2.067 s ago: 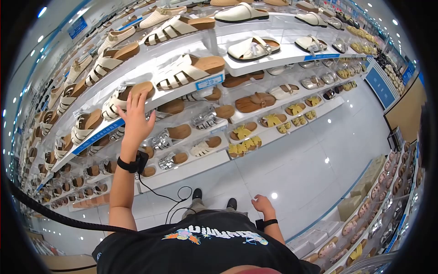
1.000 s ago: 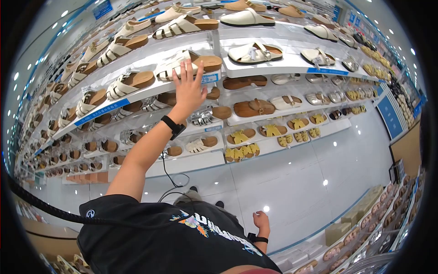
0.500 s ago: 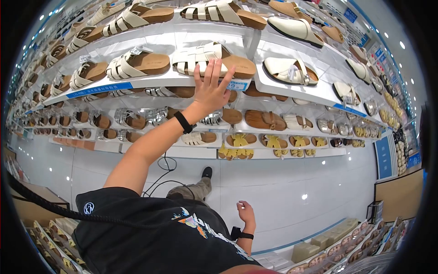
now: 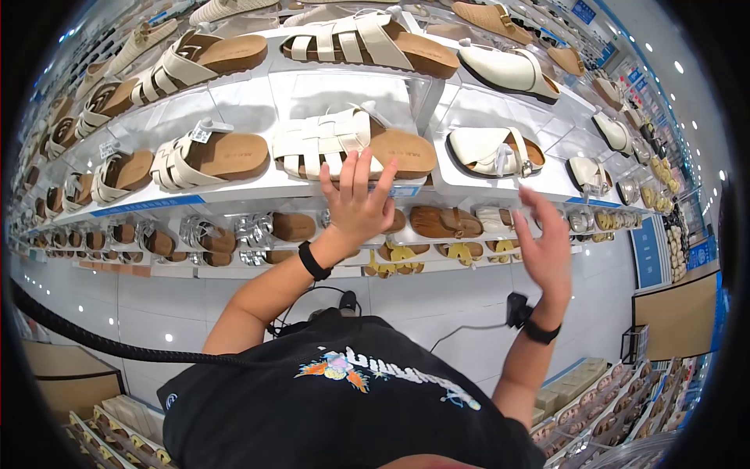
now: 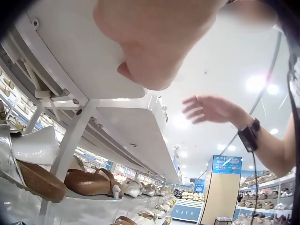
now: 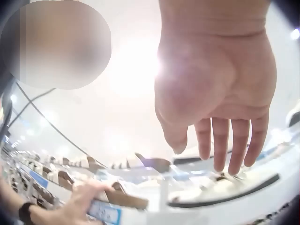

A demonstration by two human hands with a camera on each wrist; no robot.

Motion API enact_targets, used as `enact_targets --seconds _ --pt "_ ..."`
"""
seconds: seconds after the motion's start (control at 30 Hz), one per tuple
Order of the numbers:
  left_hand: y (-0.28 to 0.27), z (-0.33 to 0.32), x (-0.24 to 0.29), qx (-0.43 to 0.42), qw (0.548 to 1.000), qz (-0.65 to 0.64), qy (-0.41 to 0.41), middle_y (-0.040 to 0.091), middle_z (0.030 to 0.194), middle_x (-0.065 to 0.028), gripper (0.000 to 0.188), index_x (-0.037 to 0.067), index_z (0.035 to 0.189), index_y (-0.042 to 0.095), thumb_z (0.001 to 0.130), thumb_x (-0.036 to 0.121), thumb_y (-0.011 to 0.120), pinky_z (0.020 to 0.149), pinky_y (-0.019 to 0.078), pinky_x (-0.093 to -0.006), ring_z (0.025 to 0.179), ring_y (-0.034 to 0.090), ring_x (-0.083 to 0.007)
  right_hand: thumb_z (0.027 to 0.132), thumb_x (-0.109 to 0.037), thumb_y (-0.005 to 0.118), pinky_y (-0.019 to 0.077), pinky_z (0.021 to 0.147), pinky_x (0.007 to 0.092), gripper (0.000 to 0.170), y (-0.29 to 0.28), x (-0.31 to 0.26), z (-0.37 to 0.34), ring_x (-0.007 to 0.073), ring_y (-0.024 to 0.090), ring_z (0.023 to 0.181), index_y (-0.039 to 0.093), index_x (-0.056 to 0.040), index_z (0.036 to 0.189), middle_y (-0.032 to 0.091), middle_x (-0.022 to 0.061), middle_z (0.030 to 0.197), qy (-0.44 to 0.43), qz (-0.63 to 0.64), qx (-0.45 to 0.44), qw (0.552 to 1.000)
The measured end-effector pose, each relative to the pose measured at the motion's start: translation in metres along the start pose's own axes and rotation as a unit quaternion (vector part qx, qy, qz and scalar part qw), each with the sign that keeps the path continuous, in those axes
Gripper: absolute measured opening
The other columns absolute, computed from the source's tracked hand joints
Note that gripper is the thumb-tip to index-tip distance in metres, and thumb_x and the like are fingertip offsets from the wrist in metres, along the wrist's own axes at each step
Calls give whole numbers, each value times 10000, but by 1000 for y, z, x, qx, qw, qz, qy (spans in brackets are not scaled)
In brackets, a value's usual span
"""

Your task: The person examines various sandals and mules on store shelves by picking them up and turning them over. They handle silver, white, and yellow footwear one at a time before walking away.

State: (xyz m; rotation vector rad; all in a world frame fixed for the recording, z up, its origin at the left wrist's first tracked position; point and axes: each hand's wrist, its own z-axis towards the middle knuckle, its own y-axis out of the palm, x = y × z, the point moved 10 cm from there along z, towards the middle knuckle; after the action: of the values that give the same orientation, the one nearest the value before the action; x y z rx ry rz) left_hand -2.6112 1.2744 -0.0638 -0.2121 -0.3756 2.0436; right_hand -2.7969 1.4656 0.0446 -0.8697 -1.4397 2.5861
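In the head view the left hand [image 4: 358, 199] rests its spread fingertips on the near side of a cream woven-strap sandal [image 4: 324, 144] with a tan footbed, at the shelf's front edge. To its right, the right hand [image 4: 545, 246] is raised with fingers extended, holding nothing, below and in front of a cream buckled shoe [image 4: 494, 151]. The right wrist view shows the right palm [image 6: 215, 89] with fingers hanging straight and the left hand [image 6: 77, 201] at the sandal. From the left wrist view, the left fingertips are hidden; the right hand [image 5: 211, 108] hovers apart.
A blue price tag [image 4: 405, 191] is on the shelf edge below the sandal. More cream sandals [image 4: 215, 156] stand to the left. Lower shelves hold brown shoes [image 4: 445, 222] and yellow sandals. A cable [image 4: 469, 327] hangs from the right wrist. Another rack stands at the lower right.
The left hand went from a sandal further left to this one near the price tag. The right hand has risen from beside the body toward the shelf. The view has moved closer to the shelves.
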Motion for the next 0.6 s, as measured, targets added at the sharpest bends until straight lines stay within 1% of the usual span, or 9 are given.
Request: enact_targets --seconds 0.13,0.2,0.23,0.33,0.37,0.43,0.47,0.53,0.6 --pt "-2 1 0 -38 999 3 -16 523 1471 -185 665 206 1406 625 744 248 651 1219 127 -647 1400 464 -336 966 -216 705 542 929 382 368 -5 -72 68 303 710 1061 673 -8 1267 738 170 1154 -120 66 -47 989" --pt "-2 3 1 -34 999 1 -15 515 1475 -188 691 193 1405 622 716 225 655 1214 133 -643 1404 452 -343 969 -176 699 549 903 352 356 6 -102 96 232 709 1059 677 -42 1298 739 128 1215 -191 60 -101 975" --pt "-4 3 1 -29 1000 -3 -13 507 1480 -191 717 180 1403 618 688 201 659 1210 139 -639 1409 440 -350 950 -274 726 568 844 366 374 7 -115 113 260 731 983 699 -5 1209 755 146 1110 -220 78 -69 970" --pt "-4 4 2 -33 999 6 -11 511 1476 -189 706 184 1397 621 692 211 664 1204 153 -645 1397 455 -353 939 -306 726 580 783 358 413 23 -139 169 260 754 911 709 46 1156 764 177 1017 -240 50 -57 968" --pt "-3 3 1 -36 999 16 -11 511 1476 -189 706 184 1397 621 692 211 664 1204 153 -645 1397 455 -353 925 -326 728 571 759 364 405 26 -148 183 280 745 832 725 33 1113 760 178 934 -296 66 -1 953" --pt "-3 1 1 -29 999 21 -4 514 1472 -182 697 194 1390 625 696 218 672 1202 162 -648 1385 473 -356 935 -457 745 570 902 369 601 66 -149 217 261 700 1116 656 -16 1333 718 187 1230 -231 39 -145 961" --pt "-2 1 0 -30 999 34 -8 514 1472 -182 697 194 1390 625 696 218 673 1202 162 -648 1385 473 -356 935 -457 745 570 902 369 601 70 -158 219 261 700 1116 656 -16 1333 718 187 1230 -242 46 -150 958" --pt "-2 1 1 -33 999 37 -6 516 1472 -175 697 198 1389 621 696 223 686 1202 173 -655 1376 487 -361 903 -393 732 534 705 443 425 71 -179 221 321 705 746 751 28 950 726 248 829 -287 29 -124 949" --pt "-3 3 2 -36 998 49 -11 515 1472 -176 693 196 1385 620 697 224 692 1202 180 -658 1379 486 -362 910 -352 730 526 688 404 389 81 -173 236 262 661 703 743 36 936 697 218 776 -260 66 -149 952"
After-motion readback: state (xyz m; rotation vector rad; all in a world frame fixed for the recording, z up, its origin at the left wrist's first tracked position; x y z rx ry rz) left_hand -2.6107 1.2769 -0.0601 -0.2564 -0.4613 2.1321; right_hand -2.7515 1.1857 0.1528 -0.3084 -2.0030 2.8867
